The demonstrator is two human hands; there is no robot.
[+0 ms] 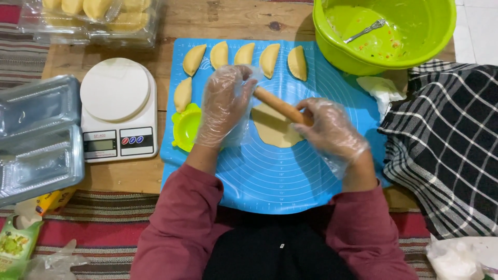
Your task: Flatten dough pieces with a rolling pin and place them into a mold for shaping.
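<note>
Closest in are the maroon sleeves point(179, 228), both forearms reaching up onto the blue silicone mat point(290, 181) that lies on a wooden board point(129, 176). Both hands wear clear plastic gloves. The left hand point(224, 106) lies palm down over one end of a wooden rolling pin point(279, 105), fingers together and mostly flat on top of it. The right hand point(328, 127) covers the other end, fingers curled loosely over the pin. The pin runs diagonally, from about 10 o'clock to 4 o'clock, right across a flattened disc of dough point(275, 132) sitting near the middle of the mat.

At 9 o'clock from the dough, partly under the left hand, there's a yellow-green plastic pastry press point(185, 127). Past that, off the mat, a white kitchen scale point(118, 109), and at the far left edge some clear plastic trays point(36, 137). A black and white checked cloth point(446, 145) sits at 3 o'clock.

Further up, six folded half-moon pastries point(244, 54) line the mat's top and left edge. At 1 o'clock there's a lime green bowl point(332, 52) with a metal fork point(365, 30) inside, and at 11 o'clock a clear container of more pastries point(93, 18).
</note>
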